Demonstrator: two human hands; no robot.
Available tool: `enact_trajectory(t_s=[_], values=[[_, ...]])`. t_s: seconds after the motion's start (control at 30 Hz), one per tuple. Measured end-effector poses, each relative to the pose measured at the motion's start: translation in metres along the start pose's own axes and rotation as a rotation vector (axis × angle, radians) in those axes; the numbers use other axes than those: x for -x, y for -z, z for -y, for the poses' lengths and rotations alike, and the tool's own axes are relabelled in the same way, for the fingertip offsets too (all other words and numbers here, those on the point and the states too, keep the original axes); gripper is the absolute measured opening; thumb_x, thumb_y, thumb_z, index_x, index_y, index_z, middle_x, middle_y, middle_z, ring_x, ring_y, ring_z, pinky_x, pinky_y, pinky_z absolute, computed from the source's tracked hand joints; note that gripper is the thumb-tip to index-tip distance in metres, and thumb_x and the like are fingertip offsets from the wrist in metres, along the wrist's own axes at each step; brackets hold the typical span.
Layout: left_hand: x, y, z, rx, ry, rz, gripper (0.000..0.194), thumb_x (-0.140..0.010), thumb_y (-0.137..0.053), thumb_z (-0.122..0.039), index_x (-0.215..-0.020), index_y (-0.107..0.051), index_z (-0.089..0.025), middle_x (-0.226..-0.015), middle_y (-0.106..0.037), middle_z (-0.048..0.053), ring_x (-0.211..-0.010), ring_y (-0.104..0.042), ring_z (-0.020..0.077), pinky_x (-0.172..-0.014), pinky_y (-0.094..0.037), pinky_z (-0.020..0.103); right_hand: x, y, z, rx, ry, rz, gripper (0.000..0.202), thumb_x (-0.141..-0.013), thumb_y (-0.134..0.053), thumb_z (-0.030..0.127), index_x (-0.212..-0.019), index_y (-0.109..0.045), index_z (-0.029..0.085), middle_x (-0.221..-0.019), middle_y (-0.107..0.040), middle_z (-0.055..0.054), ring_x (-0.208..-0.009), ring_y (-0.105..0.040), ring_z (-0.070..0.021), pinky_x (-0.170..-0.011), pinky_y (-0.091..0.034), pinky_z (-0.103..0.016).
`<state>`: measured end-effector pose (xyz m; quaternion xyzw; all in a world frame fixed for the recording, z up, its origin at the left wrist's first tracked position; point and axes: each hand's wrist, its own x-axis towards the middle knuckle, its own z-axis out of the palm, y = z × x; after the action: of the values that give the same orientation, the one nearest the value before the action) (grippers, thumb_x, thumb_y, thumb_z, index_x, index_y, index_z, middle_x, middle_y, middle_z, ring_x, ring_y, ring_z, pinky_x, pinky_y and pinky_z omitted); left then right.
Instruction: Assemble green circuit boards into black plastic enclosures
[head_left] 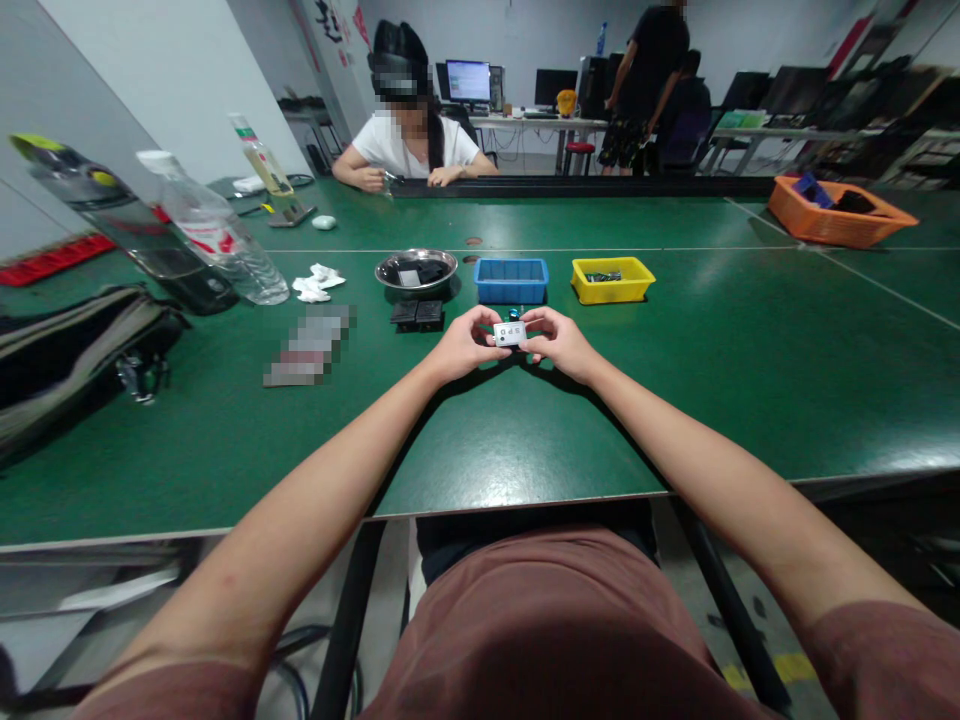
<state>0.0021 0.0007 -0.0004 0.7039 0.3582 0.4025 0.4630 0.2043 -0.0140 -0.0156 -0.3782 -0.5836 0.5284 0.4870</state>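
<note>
A small box with a light grey lettered face [511, 334] is held between my two hands above the green table [480, 430]. My left hand [469, 345] pinches its left side, and my right hand [556, 343] grips the right side. Something small and blue shows at the top of the box, partly hidden by fingers. Just beyond stand a blue bin [511, 282] and a yellow bin [613, 281] with small parts inside. To the left, a metal bowl [416, 271] holds dark and light pieces, with two black square parts [417, 316] in front of it.
Bottles [217, 235], crumpled tissue [319, 283], a flat packet [309, 345] and a dark bag [82, 360] lie or stand at left. An orange basket [840, 212] sits far right. A person [412, 140] sits across the table; others are behind.
</note>
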Motion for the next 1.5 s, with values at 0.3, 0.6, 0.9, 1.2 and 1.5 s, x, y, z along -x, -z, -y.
enact_trajectory(t_s=[0.3, 0.6, 0.9, 1.2, 1.5], values=[[0.000, 0.000, 0.009, -0.045, 0.016, 0.110, 0.046, -0.056, -0.088, -0.033, -0.086, -0.058, -0.015, -0.079, -0.060, -0.001, -0.065, -0.053, 0.0105, -0.063, -0.043, 0.025, -0.004, 0.006, -0.001, -0.060, -0.034, -0.030, 0.026, -0.060, -0.063, 0.018, -0.086, -0.064, 0.018, -0.079, -0.067, 0.000, -0.066, -0.059, -0.0108, -0.054, -0.052, -0.020], [0.006, -0.003, 0.001, -0.256, -0.115, 0.115, 0.057, -0.064, -0.086, -0.035, -0.113, -0.062, -0.018, -0.105, -0.064, 0.004, -0.080, -0.056, 0.0140, -0.076, -0.047, 0.029, -0.002, 0.005, 0.000, -0.034, -0.012, 0.033, 0.028, -0.063, -0.066, 0.018, -0.091, -0.063, 0.020, -0.084, -0.068, 0.000, -0.071, -0.061, -0.0128, -0.057, -0.054, -0.022], [0.006, -0.004, -0.002, -0.463, -0.193, -0.051, 0.048, -0.066, -0.083, -0.043, -0.097, -0.055, -0.019, -0.093, -0.061, 0.002, -0.076, -0.055, 0.0159, -0.070, -0.045, 0.028, 0.000, 0.001, -0.004, 0.043, 0.004, 0.107, 0.051, -0.062, -0.082, 0.028, -0.108, -0.059, 0.020, -0.081, -0.068, 0.001, -0.072, -0.064, -0.0153, -0.060, -0.056, -0.026], [0.007, 0.000, -0.004, -0.523, -0.247, 0.030, 0.063, -0.072, -0.080, -0.040, -0.126, -0.056, -0.017, -0.107, -0.064, 0.005, -0.075, -0.056, 0.0142, -0.073, -0.047, 0.027, -0.003, 0.006, -0.002, -0.025, -0.032, 0.007, 0.041, -0.068, -0.075, 0.031, -0.105, -0.061, 0.019, -0.066, -0.062, 0.005, -0.058, -0.058, -0.0110, -0.052, -0.048, -0.020], [0.006, 0.000, -0.006, -0.594, -0.290, 0.077, 0.038, -0.079, -0.071, -0.038, -0.110, -0.066, -0.018, -0.089, -0.066, 0.003, -0.077, -0.058, 0.0174, -0.077, -0.045, 0.028, -0.003, 0.006, -0.002, 0.022, -0.030, 0.023, 0.033, -0.073, -0.079, 0.038, -0.094, -0.066, 0.016, -0.060, -0.059, 0.005, -0.048, -0.051, -0.0079, -0.044, -0.040, -0.019]])
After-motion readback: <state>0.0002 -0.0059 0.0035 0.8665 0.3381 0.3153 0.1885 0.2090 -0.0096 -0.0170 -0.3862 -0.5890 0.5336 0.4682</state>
